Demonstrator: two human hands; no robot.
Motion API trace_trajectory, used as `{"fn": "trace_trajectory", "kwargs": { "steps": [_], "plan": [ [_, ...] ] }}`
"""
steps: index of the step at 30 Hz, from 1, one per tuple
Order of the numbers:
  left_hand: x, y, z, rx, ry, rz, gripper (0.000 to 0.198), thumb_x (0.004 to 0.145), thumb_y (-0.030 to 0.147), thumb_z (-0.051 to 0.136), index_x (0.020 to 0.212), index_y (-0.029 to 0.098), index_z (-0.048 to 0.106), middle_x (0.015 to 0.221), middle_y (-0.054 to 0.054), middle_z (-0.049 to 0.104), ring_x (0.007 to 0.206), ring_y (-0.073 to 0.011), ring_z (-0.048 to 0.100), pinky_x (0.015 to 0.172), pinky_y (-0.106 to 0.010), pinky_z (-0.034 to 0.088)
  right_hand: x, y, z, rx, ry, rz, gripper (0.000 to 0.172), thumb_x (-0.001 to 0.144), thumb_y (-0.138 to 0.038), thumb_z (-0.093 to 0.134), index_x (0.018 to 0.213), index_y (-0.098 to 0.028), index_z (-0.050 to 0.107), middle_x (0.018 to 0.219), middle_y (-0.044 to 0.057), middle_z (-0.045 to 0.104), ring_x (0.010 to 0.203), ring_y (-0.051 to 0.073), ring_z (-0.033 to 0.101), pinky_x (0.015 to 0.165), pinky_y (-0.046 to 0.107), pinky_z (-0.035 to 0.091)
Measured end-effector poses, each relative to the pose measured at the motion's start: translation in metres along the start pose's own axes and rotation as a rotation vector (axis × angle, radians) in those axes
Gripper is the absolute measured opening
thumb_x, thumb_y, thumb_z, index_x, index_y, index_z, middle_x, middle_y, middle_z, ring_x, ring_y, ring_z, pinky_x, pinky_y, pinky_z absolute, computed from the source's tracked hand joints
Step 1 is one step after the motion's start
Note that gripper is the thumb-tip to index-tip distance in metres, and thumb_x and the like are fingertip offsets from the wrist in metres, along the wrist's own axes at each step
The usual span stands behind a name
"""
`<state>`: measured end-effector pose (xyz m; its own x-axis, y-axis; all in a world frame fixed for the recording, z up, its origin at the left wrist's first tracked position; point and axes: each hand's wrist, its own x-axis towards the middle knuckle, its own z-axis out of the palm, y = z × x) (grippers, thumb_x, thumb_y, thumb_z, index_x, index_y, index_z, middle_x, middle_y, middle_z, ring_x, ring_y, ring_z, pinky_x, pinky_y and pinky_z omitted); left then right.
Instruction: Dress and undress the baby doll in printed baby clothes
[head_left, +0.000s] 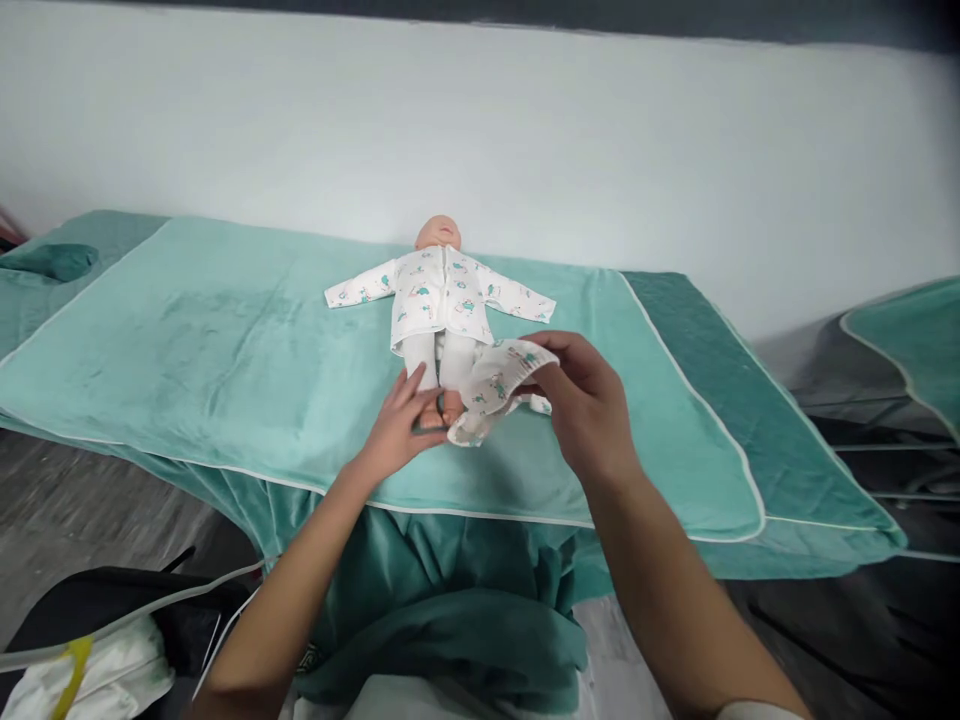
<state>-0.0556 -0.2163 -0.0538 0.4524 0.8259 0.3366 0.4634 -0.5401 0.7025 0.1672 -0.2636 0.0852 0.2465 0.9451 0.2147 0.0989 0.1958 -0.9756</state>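
Note:
A baby doll (439, 232) lies on its back, wearing a white printed jacket (420, 290) with arms spread. White leggings or wraps cover its legs (420, 360), and its bare feet (450, 408) point toward me. My left hand (397, 425) is closed around the doll's lower leg and foot, fingers above and thumb below. In my right hand (581, 400), pinched between thumb and fingers, is a small white printed garment (499, 380) that looks like baby pants. Its one end hangs beside the doll's feet; part of it is hidden behind my right hand.
A light green blanket (225, 330) with white edging covers the bed against a white wall (480, 120). At lower left a black chair (97, 590) holds a white bundle (112, 670) with a yellow strip, near a pale tube (172, 598). Another green-covered surface (911, 335) stands at right.

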Motion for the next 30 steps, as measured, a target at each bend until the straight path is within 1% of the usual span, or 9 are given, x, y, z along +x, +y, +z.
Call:
{"fn": "trace_trajectory", "kwargs": {
  "steps": [3,5,9,12,15,18,21,26,30],
  "plan": [
    [-0.005,0.017,-0.027,-0.234,0.073,-0.006,0.061,0.099,0.063,0.058,0.148,0.027,0.055,0.168,-0.017,0.042,0.158,-0.0339,0.041,0.128,-0.060,0.037,0.009,-0.026,0.017,0.013,-0.076,-0.016,0.011,0.088,-0.032,0.068,0.097,-0.025,0.069,0.093,0.000,0.070,0.072,0.015,0.067,0.060,0.028,0.061],
    [-0.007,0.037,-0.041,-0.339,0.086,0.087,0.069,0.098,0.069,0.052,0.157,0.033,0.044,0.169,-0.016,0.040,0.155,-0.0321,0.045,0.124,-0.056,0.044,0.016,-0.039,0.032,0.044,-0.107,-0.047,0.009,0.089,-0.029,0.065,0.097,-0.026,0.066,0.092,0.000,0.068,0.075,0.015,0.067,0.060,0.027,0.061],
    [-0.008,0.080,-0.056,-0.106,0.339,0.247,0.114,0.079,0.077,0.073,0.168,0.039,0.013,0.177,-0.018,0.012,0.164,-0.0395,0.025,0.123,-0.060,0.043,0.031,-0.062,0.061,0.156,-0.171,-0.129,0.015,0.089,-0.025,0.062,0.103,-0.028,0.060,0.101,0.000,0.067,0.088,0.016,0.069,0.073,0.031,0.065],
    [-0.001,0.096,-0.068,0.247,0.421,0.335,0.089,0.086,0.058,0.079,0.160,0.038,0.033,0.175,-0.014,0.015,0.165,-0.0403,0.018,0.128,-0.065,0.034,0.039,-0.080,0.076,0.202,-0.260,-0.153,0.019,0.090,-0.022,0.059,0.108,-0.028,0.059,0.103,-0.001,0.065,0.092,0.016,0.069,0.081,0.035,0.066],
    [0.012,0.094,-0.088,0.405,0.483,0.347,0.045,0.097,0.039,0.070,0.139,0.032,0.058,0.170,-0.011,0.027,0.162,-0.0363,0.028,0.127,-0.060,0.037,0.045,-0.091,0.081,0.181,-0.333,-0.166,0.023,0.090,-0.020,0.056,0.111,-0.028,0.060,0.102,-0.001,0.063,0.093,0.016,0.068,0.083,0.037,0.067],
    [0.023,0.085,-0.109,0.428,0.554,0.316,0.023,0.101,0.036,0.061,0.121,0.025,0.065,0.158,-0.013,0.045,0.152,-0.0328,0.044,0.119,-0.053,0.046,0.047,-0.093,0.077,0.137,-0.335,-0.194,0.024,0.089,-0.018,0.056,0.111,-0.027,0.062,0.111,0.001,0.064,0.098,0.017,0.067,0.081,0.035,0.067],
    [0.030,0.078,-0.122,0.410,0.591,0.268,0.023,0.103,0.037,0.057,0.119,0.023,0.065,0.139,-0.014,0.059,0.134,-0.0289,0.059,0.111,-0.047,0.051,0.048,-0.091,0.069,0.073,-0.344,-0.225,0.022,0.089,-0.019,0.058,0.108,-0.025,0.066,0.122,0.003,0.064,0.107,0.020,0.066,0.079,0.033,0.068],
    [0.035,0.077,-0.131,0.332,0.519,0.222,0.024,0.102,0.044,0.058,0.108,0.024,0.069,0.137,-0.012,0.063,0.128,-0.0275,0.061,0.110,-0.047,0.048,0.045,-0.093,0.055,-0.060,-0.381,-0.291,0.025,0.090,-0.012,0.052,0.096,-0.021,0.074,0.125,0.005,0.068,0.115,0.021,0.067,0.083,0.034,0.068],
    [0.035,0.088,-0.134,0.103,0.624,0.233,0.028,0.102,0.050,0.059,0.101,0.023,0.065,0.122,-0.008,0.070,0.124,-0.0233,0.064,0.110,-0.043,0.050,0.045,-0.086,0.042,-0.360,-0.390,-0.528,0.020,0.091,-0.016,0.060,0.100,-0.024,0.077,0.117,0.005,0.071,0.115,0.024,0.065,0.090,0.039,0.062]
  ]
}}
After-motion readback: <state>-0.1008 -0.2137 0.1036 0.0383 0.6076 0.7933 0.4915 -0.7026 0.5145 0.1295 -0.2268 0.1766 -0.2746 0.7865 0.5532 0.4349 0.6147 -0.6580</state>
